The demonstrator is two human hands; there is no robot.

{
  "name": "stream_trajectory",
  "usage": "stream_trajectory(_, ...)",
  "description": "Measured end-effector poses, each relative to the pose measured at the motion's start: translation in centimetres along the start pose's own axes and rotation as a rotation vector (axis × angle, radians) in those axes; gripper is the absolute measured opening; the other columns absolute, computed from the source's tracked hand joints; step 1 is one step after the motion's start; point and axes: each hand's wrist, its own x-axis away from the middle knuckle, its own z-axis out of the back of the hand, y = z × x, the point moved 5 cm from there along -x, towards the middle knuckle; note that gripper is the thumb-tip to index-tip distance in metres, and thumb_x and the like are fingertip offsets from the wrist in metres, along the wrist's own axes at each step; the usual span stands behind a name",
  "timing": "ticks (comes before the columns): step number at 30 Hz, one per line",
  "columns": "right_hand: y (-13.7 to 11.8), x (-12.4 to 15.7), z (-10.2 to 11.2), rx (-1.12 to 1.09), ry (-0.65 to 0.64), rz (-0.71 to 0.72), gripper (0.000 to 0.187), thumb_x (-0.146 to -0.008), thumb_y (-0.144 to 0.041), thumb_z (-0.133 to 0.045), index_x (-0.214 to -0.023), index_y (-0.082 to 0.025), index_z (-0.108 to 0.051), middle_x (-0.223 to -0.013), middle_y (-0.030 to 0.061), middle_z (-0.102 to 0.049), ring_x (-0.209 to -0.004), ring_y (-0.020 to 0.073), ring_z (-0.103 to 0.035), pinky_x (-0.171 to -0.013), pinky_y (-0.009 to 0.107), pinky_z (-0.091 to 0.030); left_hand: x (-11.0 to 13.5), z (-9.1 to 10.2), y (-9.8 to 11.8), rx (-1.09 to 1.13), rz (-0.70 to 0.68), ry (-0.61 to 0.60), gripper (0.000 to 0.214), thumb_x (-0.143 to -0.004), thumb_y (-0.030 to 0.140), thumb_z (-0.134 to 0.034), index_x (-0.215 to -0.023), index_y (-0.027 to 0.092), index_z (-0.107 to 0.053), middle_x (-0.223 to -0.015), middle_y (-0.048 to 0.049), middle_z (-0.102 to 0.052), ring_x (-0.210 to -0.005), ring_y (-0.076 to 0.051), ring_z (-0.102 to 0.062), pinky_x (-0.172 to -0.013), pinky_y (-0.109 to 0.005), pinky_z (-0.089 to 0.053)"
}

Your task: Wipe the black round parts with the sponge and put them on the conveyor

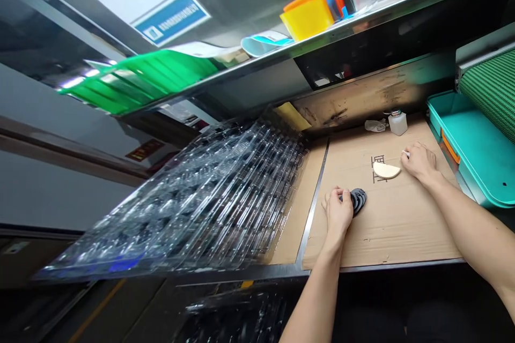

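My left hand [337, 210] rests on the cardboard-covered bench [386, 225], fingers curled round a small stack of black round parts [358, 200]. My right hand [418, 162] lies farther back, fingers closed on a small white thing I cannot name. A cream half-moon pad [386, 170] lies on the cardboard just left of the right hand, over some printed characters.
A tall stack of clear plastic trays [201, 198] fills the bench's left side. A teal bin [478, 150] and green ribbed belt [491, 86] stand at right. At the back are a white dispenser bottle [397, 122] and crumpled wipe [375, 125]. The shelf above holds green, yellow and orange items.
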Motion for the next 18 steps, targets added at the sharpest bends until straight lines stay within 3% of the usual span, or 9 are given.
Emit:
stream_trajectory(3, 0.0, 0.1, -0.1, -0.001, 0.015, 0.0, 0.032, -0.094, -0.032, -0.049, -0.106, -0.018, -0.074, -0.114, 0.0143, -0.068, -0.104, 0.0267, -0.062, -0.081, 0.033, -0.045, 1.1, 0.2, 0.9, -0.081, -0.026, -0.093, 0.048, -0.095, 0.054, -0.049, -0.128, 0.02, -0.059, -0.153, -0.0166, -0.044, -0.149, -0.032, -0.03, -0.123, -0.05, -0.021)
stream_trajectory(5, 0.0, 0.0, -0.2, 0.005, 0.019, 0.005, 0.032, -0.093, -0.031, -0.049, -0.106, -0.017, -0.074, -0.114, 0.0144, -0.069, -0.104, 0.0264, -0.062, -0.08, 0.033, -0.045, 1.7, 0.6, 2.0, -0.159, -0.115, -0.187, 0.073, -0.087, 0.062, -0.06, -0.147, 0.021, -0.046, -0.163, -0.0161, -0.032, -0.153, -0.035, -0.022, -0.123, -0.052, -0.02)
stream_trajectory(7, 0.0, 0.0, -0.2, 0.014, 0.018, 0.013, 0.032, -0.093, -0.032, -0.048, -0.106, -0.018, -0.074, -0.114, 0.0135, -0.069, -0.103, 0.026, -0.062, -0.079, 0.033, -0.045, 2.1, 0.8, 3.1, -0.269, -0.229, -0.283, 0.091, -0.078, 0.061, -0.071, -0.154, 0.022, -0.038, -0.164, -0.0156, -0.03, -0.152, -0.037, -0.023, -0.122, -0.053, -0.024)
stream_trajectory(9, 0.2, -0.1, -0.2, 0.022, 0.015, 0.028, 0.032, -0.094, -0.033, -0.048, -0.105, -0.019, -0.074, -0.115, 0.0118, -0.069, -0.102, 0.0254, -0.062, -0.078, 0.032, -0.044, 2.1, 0.8, 4.2, -0.367, -0.32, -0.367, 0.086, -0.076, 0.054, -0.075, -0.151, 0.022, -0.045, -0.156, -0.014, -0.044, -0.146, -0.036, -0.036, -0.12, -0.048, -0.031)
stream_trajectory(12, 0.8, -0.3, -0.2, 0.047, 0.005, 0.054, 0.035, -0.094, -0.036, -0.045, -0.103, -0.021, -0.075, -0.112, 0.0106, -0.07, -0.101, 0.0252, -0.063, -0.076, 0.032, -0.044, 1.5, 0.4, 5.5, -0.455, -0.377, -0.445, 0.062, -0.079, 0.04, -0.073, -0.136, 0.022, -0.061, -0.136, -0.0108, -0.062, -0.128, -0.03, -0.056, -0.112, -0.039, -0.042)
stream_trajectory(15, 1.6, -0.9, -0.7, 0.079, -0.013, 0.066, 0.038, -0.094, -0.04, -0.043, -0.104, -0.023, -0.076, -0.11, 0.0116, -0.07, -0.102, 0.0279, -0.063, -0.068, 0.034, -0.041, 0.8, 0.3, 6.4, -0.511, -0.414, -0.505, 0.054, -0.078, 0.033, -0.071, -0.13, 0.021, -0.067, -0.125, -0.0119, -0.067, -0.118, -0.03, -0.062, -0.106, -0.037, -0.048)
stream_trajectory(18, 2.4, -1.8, -1.4, 0.089, -0.037, 0.072, 0.045, -0.095, -0.044, -0.038, -0.105, -0.024, -0.077, -0.115, 0.0161, -0.069, -0.101, 0.0309, -0.064, -0.067, 0.037, -0.04, 1.4, 1.8, 7.0, -0.488, -0.461, -0.57, 0.059, -0.076, 0.035, -0.074, -0.133, 0.019, -0.066, -0.127, -0.0132, -0.066, -0.121, -0.031, -0.06, -0.108, -0.04, -0.048)
